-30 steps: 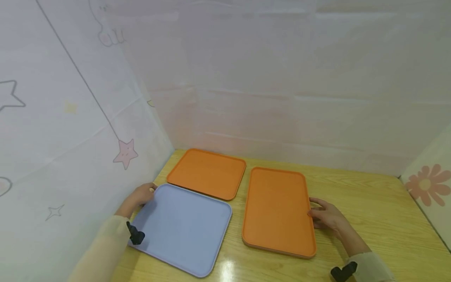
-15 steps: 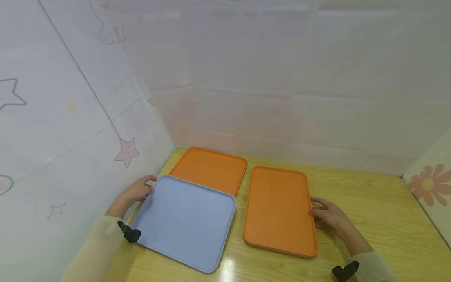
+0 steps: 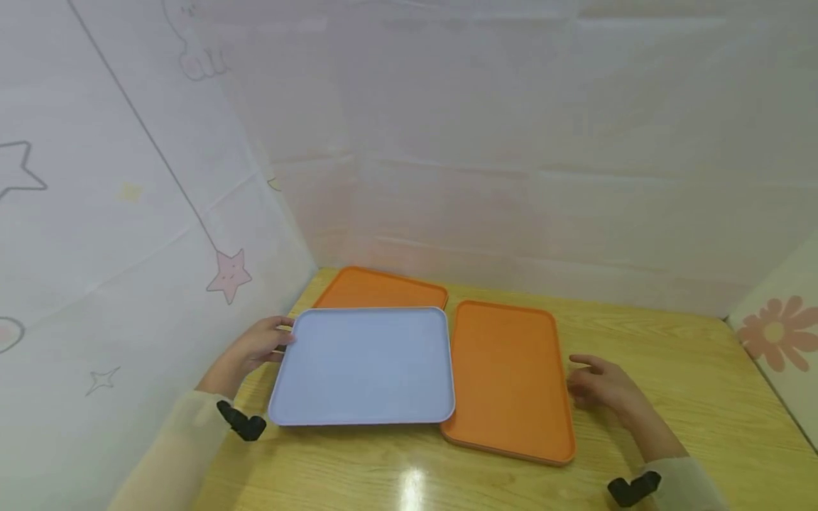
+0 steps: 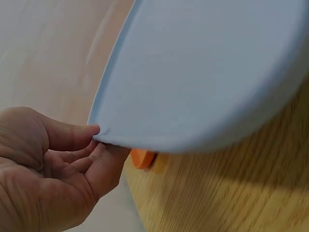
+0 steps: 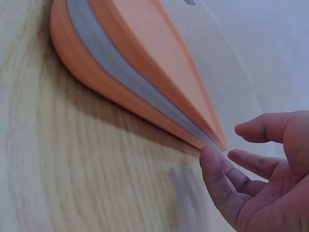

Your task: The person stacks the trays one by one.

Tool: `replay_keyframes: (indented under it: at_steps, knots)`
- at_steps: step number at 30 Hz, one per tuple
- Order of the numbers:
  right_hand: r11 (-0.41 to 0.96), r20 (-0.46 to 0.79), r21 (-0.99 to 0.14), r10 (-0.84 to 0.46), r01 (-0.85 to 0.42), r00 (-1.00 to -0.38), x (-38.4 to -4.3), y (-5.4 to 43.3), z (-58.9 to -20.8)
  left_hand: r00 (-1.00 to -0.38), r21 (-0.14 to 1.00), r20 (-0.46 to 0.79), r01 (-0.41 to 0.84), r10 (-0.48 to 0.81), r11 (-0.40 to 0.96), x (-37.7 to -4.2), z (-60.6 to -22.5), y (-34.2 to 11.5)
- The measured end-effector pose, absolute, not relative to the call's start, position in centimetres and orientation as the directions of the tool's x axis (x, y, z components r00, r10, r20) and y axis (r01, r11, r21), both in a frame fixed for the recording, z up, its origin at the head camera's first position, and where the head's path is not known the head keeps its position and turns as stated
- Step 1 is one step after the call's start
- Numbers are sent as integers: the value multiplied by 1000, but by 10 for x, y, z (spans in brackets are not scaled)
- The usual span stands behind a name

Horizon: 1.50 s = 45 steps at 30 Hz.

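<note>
My left hand (image 3: 258, 344) pinches the left edge of a pale blue tray (image 3: 364, 369), thumb on the rim and fingers underneath. The tray is raised off the table, its right end overlapping a stack whose top is an orange tray (image 3: 511, 383). In the right wrist view that stack has a blue-grey tray (image 5: 128, 76) between orange ones. Just off the stack's right side is my right hand (image 3: 603, 387), its fingers loosely bent and its thumb apart from them, with nothing gripped. Behind the blue tray, another orange tray (image 3: 383, 289) is partly covered from view.
A light wooden table (image 3: 664, 355) carries the trays. A printed cloth wall (image 3: 128, 284) rises close beside my left arm, and a pale one (image 3: 511, 177) stands along the back edge. To the right is a wall with a flower print (image 3: 776, 333).
The blue tray has been lifted and turned level, moving right and away over the rear orange tray and the stack's left edge. My right fingers have come off the stack's side.
</note>
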State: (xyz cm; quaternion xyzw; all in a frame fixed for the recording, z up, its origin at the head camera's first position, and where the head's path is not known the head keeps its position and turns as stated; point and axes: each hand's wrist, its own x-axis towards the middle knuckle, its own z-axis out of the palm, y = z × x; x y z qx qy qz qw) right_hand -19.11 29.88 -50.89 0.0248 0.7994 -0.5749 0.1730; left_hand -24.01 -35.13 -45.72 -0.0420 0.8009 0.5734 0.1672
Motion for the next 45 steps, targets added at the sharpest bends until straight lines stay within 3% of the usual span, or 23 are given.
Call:
replay_keyframes:
  at_steps: [8, 15, 24, 30, 45]
  knots:
    - [347, -209, -924, -106, 161, -972, -179, 290, -490, -949, 951, -276, -246, 155, 187, -240, -465, -314]
    - [174, -183, -971, -119, 161, -976, -173, 264, -486, -960, 968, -245, -235, 135, 90, -237, -470, -271]
    - [-54, -259, -962, -144, 269, -955, -165, 227, -495, -964, 967, -245, -250, 101, -50, -233, -476, -228]
    - [-203, -275, -936, -82, 286, -958, -162, 206, -498, -969, 962, -234, -243, 78, -125, -230, -476, -201]
    - [-476, -254, -854, 30, 210, -967, -162, 175, -496, -973, 940, -228, -225, 16, -255, -219, -478, -153]
